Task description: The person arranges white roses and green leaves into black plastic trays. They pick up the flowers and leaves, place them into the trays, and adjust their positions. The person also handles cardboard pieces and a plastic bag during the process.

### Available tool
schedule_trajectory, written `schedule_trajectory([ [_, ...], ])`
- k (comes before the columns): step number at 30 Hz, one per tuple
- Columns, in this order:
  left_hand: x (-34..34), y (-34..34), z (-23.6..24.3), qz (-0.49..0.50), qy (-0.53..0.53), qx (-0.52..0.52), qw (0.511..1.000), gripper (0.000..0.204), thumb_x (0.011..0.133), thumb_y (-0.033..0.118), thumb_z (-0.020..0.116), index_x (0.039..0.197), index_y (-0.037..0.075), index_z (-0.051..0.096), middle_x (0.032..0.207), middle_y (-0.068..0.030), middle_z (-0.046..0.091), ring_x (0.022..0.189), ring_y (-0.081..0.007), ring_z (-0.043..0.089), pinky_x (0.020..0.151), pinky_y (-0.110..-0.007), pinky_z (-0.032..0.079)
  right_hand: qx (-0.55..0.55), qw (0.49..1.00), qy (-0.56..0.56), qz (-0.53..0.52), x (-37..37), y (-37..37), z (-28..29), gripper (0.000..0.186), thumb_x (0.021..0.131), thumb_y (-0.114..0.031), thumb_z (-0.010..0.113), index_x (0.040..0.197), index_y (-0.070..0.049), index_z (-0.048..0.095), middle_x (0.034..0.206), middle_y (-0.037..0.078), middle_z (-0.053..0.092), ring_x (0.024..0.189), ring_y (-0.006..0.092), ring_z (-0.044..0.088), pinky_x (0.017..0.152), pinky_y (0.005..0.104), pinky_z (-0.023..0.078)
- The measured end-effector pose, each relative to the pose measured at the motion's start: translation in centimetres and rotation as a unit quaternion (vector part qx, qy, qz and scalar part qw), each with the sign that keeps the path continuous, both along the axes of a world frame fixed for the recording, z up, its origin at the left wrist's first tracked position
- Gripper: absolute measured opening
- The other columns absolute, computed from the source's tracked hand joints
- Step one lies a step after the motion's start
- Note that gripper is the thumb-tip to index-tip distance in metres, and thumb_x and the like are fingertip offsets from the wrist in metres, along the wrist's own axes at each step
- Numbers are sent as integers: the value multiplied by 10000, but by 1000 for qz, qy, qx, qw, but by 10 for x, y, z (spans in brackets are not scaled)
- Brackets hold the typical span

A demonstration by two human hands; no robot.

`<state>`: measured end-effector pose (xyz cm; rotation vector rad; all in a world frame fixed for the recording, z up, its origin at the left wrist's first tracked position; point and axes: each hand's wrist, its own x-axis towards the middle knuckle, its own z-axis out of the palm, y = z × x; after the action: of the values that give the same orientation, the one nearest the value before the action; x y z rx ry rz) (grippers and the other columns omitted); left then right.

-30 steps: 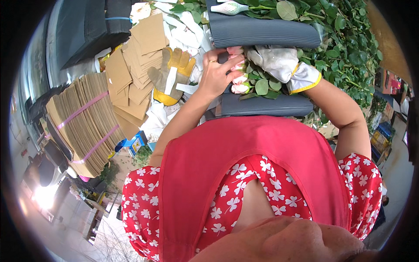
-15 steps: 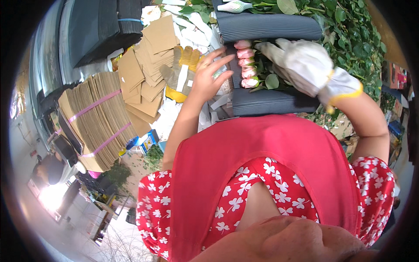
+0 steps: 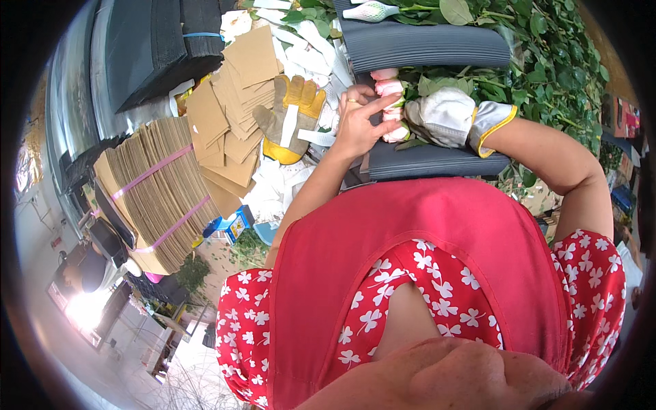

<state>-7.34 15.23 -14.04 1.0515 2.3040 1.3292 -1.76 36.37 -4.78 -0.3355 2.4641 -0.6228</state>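
A row of pink roses [image 3: 389, 87] lies between two dark ribbed pads, with the heads lined up at the left and leafy stems running right. My bare left hand [image 3: 362, 125], a ring on one finger, reaches across from the left. Its fingers are apart and their tips touch the front of the rose heads. Just behind the heads, my right hand [image 3: 444, 117] wears a whitish glove with a yellow-edged cuff. That hand is curled down over the stems; its fingertips are partly hidden. The near ribbed pad [image 3: 434, 162] lies below it, the far ribbed pad [image 3: 430, 48] beyond.
A grey-yellow work glove [image 3: 295, 113] lies left of my left hand on white paper scraps. Loose cardboard sheets [image 3: 236, 89] and a strapped cardboard stack [image 3: 154, 184] are farther left. Green foliage [image 3: 547, 82] fills the right side. A netted white bud [image 3: 371, 11] lies at the far edge.
My left hand has moved right onto the rose heads. My gloved right hand has drawn nearer to me and curled in behind the heads, uncovering leafy stems beyond it.
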Motion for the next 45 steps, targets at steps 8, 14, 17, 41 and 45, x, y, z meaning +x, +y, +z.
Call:
schedule_trajectory([
  [8,-2,-2,-2,24,6,-29,999,494,640,389,836,1119,312,744,1134,-55,553,1026,-261,444,943,-379,350,34,997,26,68,-12,-13,48,208,888,-241,568,855,-63,671,762,184,662,732,388,650,641,457,516],
  [14,-4,-1,-4,29,-23,-12,999,498,642,451,828,1113,308,748,1124,-61,550,1004,-256,435,940,-385,333,40,987,-97,124,-12,-2,-6,159,876,-218,586,870,-69,640,807,188,652,778,360,630,669,444,495],
  [17,-5,-1,-5,26,-21,-23,999,505,642,459,826,1122,324,742,1127,-54,541,1005,-249,426,933,-379,332,61,983,-116,127,-18,-5,3,206,889,-247,564,881,-86,693,879,149,678,817,323,651,677,387,501],
  [41,-1,-6,-16,48,-33,47,997,482,648,372,849,1113,311,738,1150,-80,527,1106,-284,477,999,-429,336,-192,863,368,-288,-8,114,145,552,926,-245,553,1396,7,411,1210,142,616,1096,307,594,977,374,460],
  [45,0,-5,-40,59,-45,44,996,435,621,294,837,1046,264,748,1205,-55,529,1147,-304,463,999,-451,333,220,956,-10,194,-24,33,129,318,875,-289,587,1134,-111,640,984,106,681,843,327,669,767,427,557],
])
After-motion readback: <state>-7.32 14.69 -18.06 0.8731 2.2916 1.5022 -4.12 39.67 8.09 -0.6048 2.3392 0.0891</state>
